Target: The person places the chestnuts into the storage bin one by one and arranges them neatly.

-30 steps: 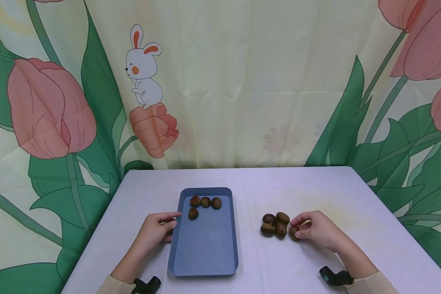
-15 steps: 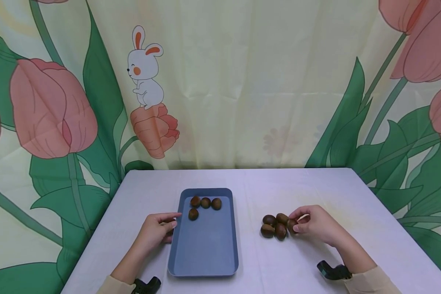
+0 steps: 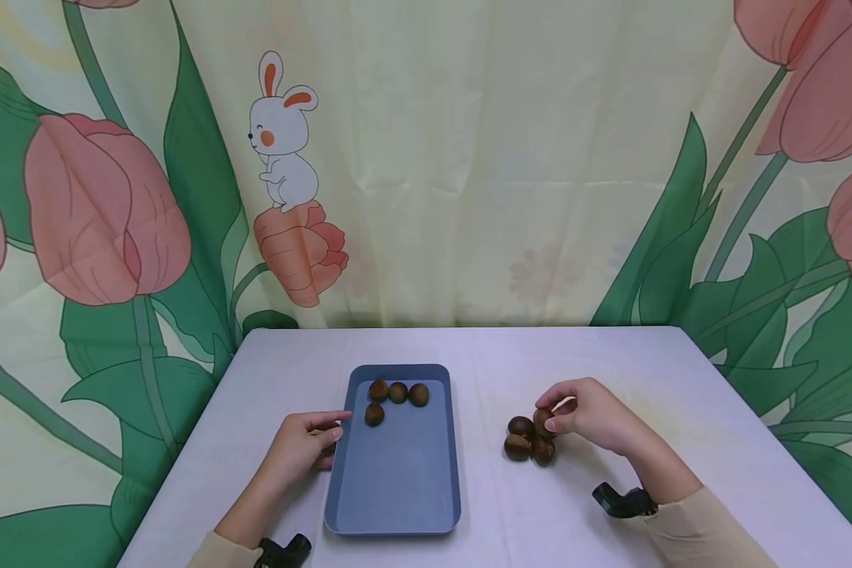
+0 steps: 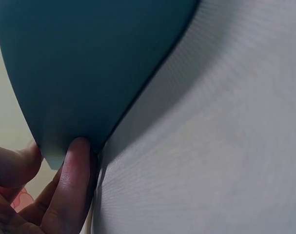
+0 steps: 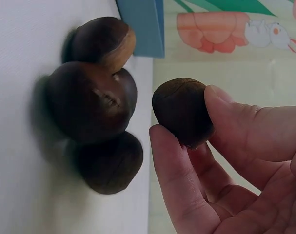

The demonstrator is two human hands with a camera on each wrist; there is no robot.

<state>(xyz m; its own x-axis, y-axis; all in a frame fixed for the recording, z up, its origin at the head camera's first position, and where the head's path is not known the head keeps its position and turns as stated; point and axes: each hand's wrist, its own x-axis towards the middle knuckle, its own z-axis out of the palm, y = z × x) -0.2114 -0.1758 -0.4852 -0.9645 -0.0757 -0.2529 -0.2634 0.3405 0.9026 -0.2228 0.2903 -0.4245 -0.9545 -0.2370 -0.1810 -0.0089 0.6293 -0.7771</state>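
Observation:
My right hand [image 3: 585,414] pinches a chestnut [image 5: 183,111] between thumb and fingertips. In the right wrist view it is held apart from a cluster of several brown chestnuts [image 5: 89,105] on the table. The head view places this cluster, with its front chestnut [image 3: 543,451], right of a blue-grey rectangular tray [image 3: 397,489]. My left hand [image 3: 304,443] is at the tray's left side, gripping its edge. The left wrist view has one finger [image 4: 74,180] against the outer wall and another digit at the rim. Several chestnuts [image 3: 398,392] lie near the tray's far end.
A white cloth [image 3: 493,505] covers the table. Behind it hangs a curtain [image 3: 468,173] printed with tulips, a rabbit and a carrot. Each wrist wears a black camera, such as the right one [image 3: 623,502].
The right hand has moved left and away from me, up over the cluster, carrying the chestnut it pinches from the cluster's right side. The left hand and tray stay in place.

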